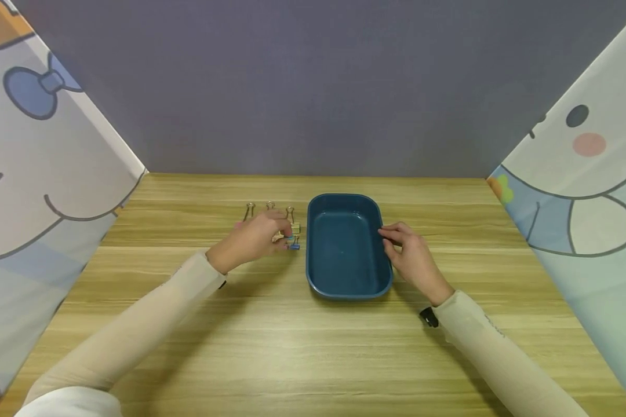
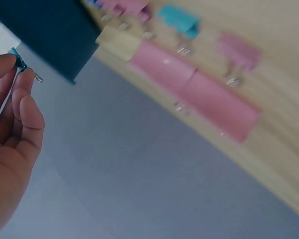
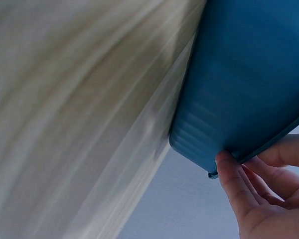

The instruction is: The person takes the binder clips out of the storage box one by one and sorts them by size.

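Two hands are working: the left hand (image 1: 253, 238) is pinching a blue binder clip (image 1: 294, 245) beside the tray (image 1: 344, 284), the right hand (image 1: 414, 260) is gripping its rim

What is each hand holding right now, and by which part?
Left hand pinches a small blue binder clip by its body. Right hand grips the blue tray at its right rim.

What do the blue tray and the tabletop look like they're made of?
Blue tray: probably moulded plastic, matte to satin, judging by its uniform colour, rounded corners and thin rim, with fine ribbing on the outer wall in the right wrist view. Tabletop: wood-grain surface, likely laminate; the streaks are even and the sheen is low.
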A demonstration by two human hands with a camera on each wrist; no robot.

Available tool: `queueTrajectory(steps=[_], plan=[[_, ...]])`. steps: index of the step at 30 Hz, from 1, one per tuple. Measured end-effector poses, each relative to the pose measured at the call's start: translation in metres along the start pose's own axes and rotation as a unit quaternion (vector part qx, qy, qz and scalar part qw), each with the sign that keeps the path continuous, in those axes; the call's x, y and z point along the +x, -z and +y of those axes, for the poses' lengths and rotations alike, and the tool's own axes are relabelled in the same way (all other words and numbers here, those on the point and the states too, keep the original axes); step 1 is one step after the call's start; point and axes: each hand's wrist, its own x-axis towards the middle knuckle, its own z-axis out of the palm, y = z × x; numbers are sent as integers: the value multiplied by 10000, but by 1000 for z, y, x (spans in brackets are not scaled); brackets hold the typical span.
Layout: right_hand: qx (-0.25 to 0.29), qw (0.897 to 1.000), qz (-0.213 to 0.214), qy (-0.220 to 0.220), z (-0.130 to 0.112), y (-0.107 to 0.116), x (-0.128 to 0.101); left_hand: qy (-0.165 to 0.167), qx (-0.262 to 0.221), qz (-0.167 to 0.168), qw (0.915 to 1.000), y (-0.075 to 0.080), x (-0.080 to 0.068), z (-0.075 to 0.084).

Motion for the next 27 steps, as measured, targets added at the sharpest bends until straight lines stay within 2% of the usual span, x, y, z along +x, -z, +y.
queueTrajectory(steps=[5, 7, 11, 15, 27], plan=[[-5, 10000, 11, 40, 0, 1, 0, -474, 36, -116, 9988, -17, -14, -4], [-24, 10000, 14, 44, 0, 1, 0, -535, -26, -247, 9983, -24, -19, -5], [-22, 10000, 12, 39, 1, 1, -1, -358, -196, -624, 9972, -34, -27, -2], [27, 10000, -6, 21, 0, 0, -1, -200, -177, -829, 9962, -39, -33, 0], [42, 9999, -126, -95, -1, 0, -1, -100, -219, -778, 9967, -42, -37, -3]])
